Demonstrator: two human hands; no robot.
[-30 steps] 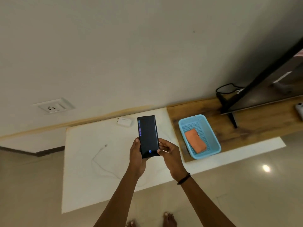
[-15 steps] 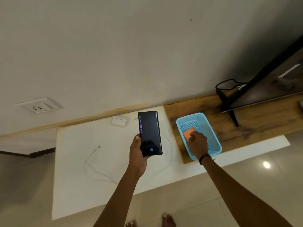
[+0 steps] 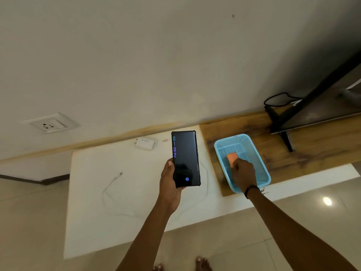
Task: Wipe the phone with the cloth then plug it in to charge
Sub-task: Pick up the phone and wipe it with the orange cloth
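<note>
phone (image 3: pixel 185 153) bottom sits in left hand (image 3: pixel 168 189), grip curled round it; right hand (image 3: pixel 244 173) on cloth (image 3: pixel 231 157), can't tell if pinching.

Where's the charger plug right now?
In the head view, the white charger lies on the white slab by the wall, just left of the held phone.

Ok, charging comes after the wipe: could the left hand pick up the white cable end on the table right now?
Probably not: the left hand grips the phone, so its fingers are taken, though nothing covers the cable end on the white table.
</note>
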